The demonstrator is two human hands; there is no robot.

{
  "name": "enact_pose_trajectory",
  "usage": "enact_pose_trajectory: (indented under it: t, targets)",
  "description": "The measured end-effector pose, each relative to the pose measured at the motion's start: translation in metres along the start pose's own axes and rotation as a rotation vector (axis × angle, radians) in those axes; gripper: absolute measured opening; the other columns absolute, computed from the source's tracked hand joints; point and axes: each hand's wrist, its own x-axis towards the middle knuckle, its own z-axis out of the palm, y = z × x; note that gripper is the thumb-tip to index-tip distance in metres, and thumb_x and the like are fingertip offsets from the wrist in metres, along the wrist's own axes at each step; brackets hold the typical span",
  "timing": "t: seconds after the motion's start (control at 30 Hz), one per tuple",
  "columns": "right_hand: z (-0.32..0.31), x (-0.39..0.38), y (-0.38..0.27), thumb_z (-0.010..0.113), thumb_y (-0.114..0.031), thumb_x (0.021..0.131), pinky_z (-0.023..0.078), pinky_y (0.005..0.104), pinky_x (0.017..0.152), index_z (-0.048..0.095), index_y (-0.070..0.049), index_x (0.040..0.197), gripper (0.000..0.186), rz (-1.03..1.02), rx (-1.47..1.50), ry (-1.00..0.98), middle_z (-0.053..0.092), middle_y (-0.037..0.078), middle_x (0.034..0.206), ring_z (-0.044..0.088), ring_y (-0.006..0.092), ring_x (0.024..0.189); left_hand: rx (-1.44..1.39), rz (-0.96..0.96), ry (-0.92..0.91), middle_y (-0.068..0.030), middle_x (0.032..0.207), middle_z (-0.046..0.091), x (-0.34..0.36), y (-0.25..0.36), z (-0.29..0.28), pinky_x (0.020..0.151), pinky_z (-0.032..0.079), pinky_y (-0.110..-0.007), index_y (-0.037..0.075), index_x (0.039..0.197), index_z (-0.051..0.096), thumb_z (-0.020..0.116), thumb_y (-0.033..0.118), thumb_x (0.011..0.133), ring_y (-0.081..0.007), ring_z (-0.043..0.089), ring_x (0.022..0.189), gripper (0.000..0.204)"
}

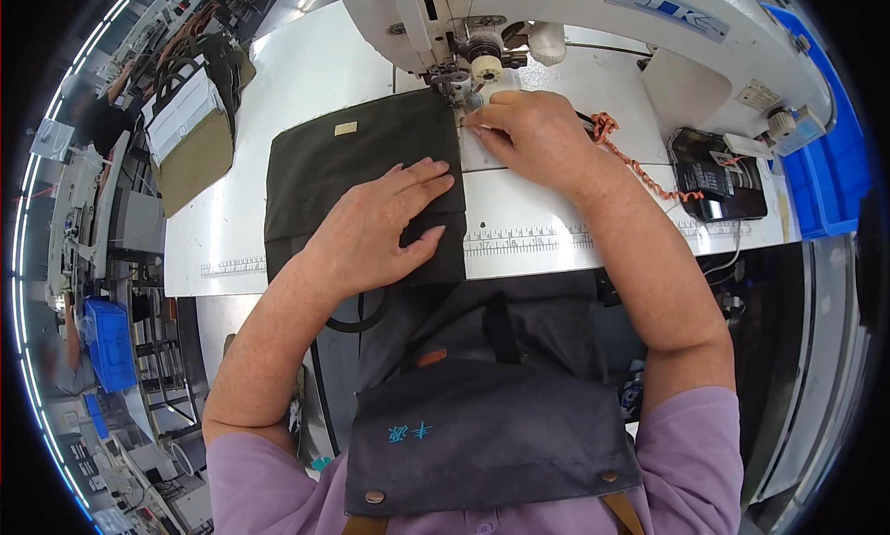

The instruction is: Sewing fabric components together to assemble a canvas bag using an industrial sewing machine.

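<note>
A dark olive fabric panel (324, 183) with a small gold label lies on the white sewing table (232, 238), its right edge by the needle area of the sewing machine (454, 85). My left hand (371, 224) rests open on the panel, fingers spread and pointing right. My right hand (538, 141) is closed, thumb and index finger drawn together just right of the panel's edge, below the presser foot; what they hold, if anything, is too small to make out. A coiled orange cord (635, 169) lies right of that hand.
Olive and white fabric pieces (190, 127) lie at the table's left. A black phone-like device (718, 192) and a blue bin (825, 164) are at the right. At far left, other machines, a blue crate (111, 340) and two blurred people (88, 108) are visible.
</note>
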Motion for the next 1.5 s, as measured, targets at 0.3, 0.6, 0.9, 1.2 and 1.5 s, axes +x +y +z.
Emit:
enact_pose_trajectory:
  t: [0.3,0.6,0.9,1.2,1.5]
  targets:
    - [-0.009,-0.014,-0.014,0.074,-0.019,0.084,0.054,0.0432,0.073,0.077,-0.01,0.093,0.013,-0.096,0.059,-0.048,0.064,0.005,0.084,0.068,0.0293,0.082,0.215,0.04,0.064,-0.0148,0.134,0.066,0.006,-0.003,0.01,0.097,0.057,-0.04,0.0,0.13,0.062,0.063,-0.004,0.087,-0.0341,0.067,0.117,0.043]
    - [-0.006,-0.008,-0.02,0.083,-0.019,0.073,0.054,0.039,0.072,0.073,-0.011,0.093,0.024,-0.214,0.048,0.078,0.066,0.002,0.091,0.067,0.0237,0.087,-0.173,-0.11,0.213,-0.0176,0.116,0.073,0.004,-0.008,0.0,0.091,0.058,-0.037,0.0,0.124,0.069,0.06,-0.003,0.093,-0.0338,0.071,0.105,0.032]
    - [0.005,-0.001,-0.024,0.076,-0.014,0.071,0.052,0.0361,0.069,0.068,-0.011,0.083,0.014,-0.317,-0.081,0.119,0.063,0.0,0.088,0.065,0.0209,0.083,-0.165,-0.122,0.173,-0.0152,0.119,0.074,0.006,-0.008,-0.005,0.099,0.055,-0.036,0.001,0.122,0.071,0.06,-0.003,0.089,-0.0311,0.07,0.113,0.035]
    - [0.001,-0.004,-0.019,0.07,-0.014,0.075,0.053,0.0383,0.065,0.068,-0.007,0.074,0.007,-0.31,0.023,0.064,0.061,0.003,0.076,0.066,0.0233,0.075,-0.119,-0.079,-0.014,-0.0141,0.158,0.045,0.0,-0.012,0.01,0.125,0.021,-0.054,0.004,0.15,0.047,0.06,0.005,0.089,-0.0325,0.037,0.151,0.062]
    - [-0.017,-0.006,-0.019,0.077,-0.009,0.079,0.051,0.0377,0.061,0.071,-0.005,0.079,0.008,-0.145,0.182,-0.063,0.065,0.004,0.081,0.065,0.0252,0.07,0.039,-0.056,0.012,-0.0112,0.156,0.047,0.001,-0.005,0.013,0.123,0.025,-0.056,0.005,0.148,0.05,0.062,0.017,0.094,-0.0314,0.04,0.149,0.057]
